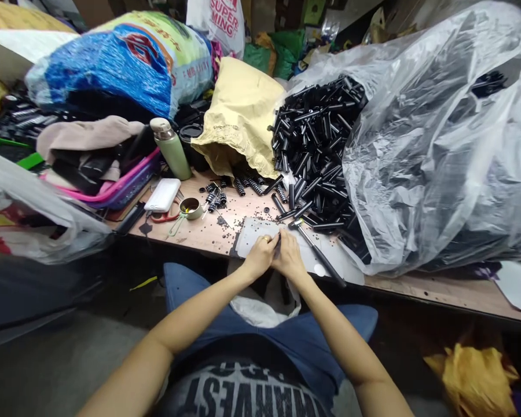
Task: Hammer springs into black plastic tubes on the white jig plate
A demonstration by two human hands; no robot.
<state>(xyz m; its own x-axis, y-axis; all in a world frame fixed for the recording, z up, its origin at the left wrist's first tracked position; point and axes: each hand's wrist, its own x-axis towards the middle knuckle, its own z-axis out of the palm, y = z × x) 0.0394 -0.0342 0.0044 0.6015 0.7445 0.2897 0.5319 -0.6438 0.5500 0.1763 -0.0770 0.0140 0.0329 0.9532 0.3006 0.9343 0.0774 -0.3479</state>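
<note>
My left hand and my right hand meet at the front edge of the wooden table, over a grey mat. Both hands pinch one small dark tube between their fingertips. A hammer lies on the mat just right of my right hand. Behind it a heap of black plastic tubes spills from a big clear plastic bag. Several ribbed black springs lie near the heap.
A green flask, a white power bank, red scissors and a small brass cup stand left of the mat. A yellow sack, a blue woven sack and a pink basket crowd the back left.
</note>
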